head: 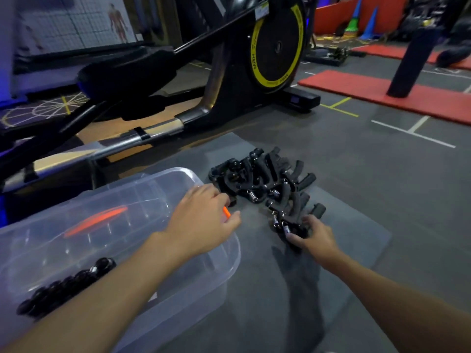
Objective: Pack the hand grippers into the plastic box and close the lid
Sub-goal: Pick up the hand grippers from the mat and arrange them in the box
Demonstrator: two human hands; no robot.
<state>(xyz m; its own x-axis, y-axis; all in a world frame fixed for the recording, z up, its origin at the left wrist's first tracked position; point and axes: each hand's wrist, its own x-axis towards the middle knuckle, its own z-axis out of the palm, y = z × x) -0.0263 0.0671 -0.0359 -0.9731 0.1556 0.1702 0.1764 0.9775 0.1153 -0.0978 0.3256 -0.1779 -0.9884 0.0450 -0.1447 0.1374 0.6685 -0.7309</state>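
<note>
Head view, single frame. Clear plastic box (153, 178) sits at 8 o'clock of the view on a grey mat (356, 238), open at the top. Inside it, at its own 7 o'clock corner, lies a short row of packed grippers (63, 286), black, partly covered by the left forearm. An orange streak (96, 220) shows through the box wall near its middle. The loose hand grippers (265, 177) lie in a tangled black heap on the mat just right of centre, at 2 o'clock from the box and apart from it; steel springs show among the handles. Left hand (201, 220) reaches across the box's 3 o'clock end toward the heap's 8 o'clock edge, with fingers loosely extended, thumb spread, nothing visibly held. The fingertips are right at the closest black handle, but contact cannot be settled from this angle. A small orange piece (226, 212) shows between thumb and fingers. Right hand (316, 238) is at the heap's 5 o'clock end, fingers curled round the nearest gripper (293, 231), its spring visible just beyond the fingertips. Background: an exercise machine (211, 80) with a yellow-ringed flywheel (277, 44) from 10 to 12 o'clock. Red mats (369, 93) lie on the grey floor at 2 o'clock, and a black post (413, 62) stands on the nearer one.
</note>
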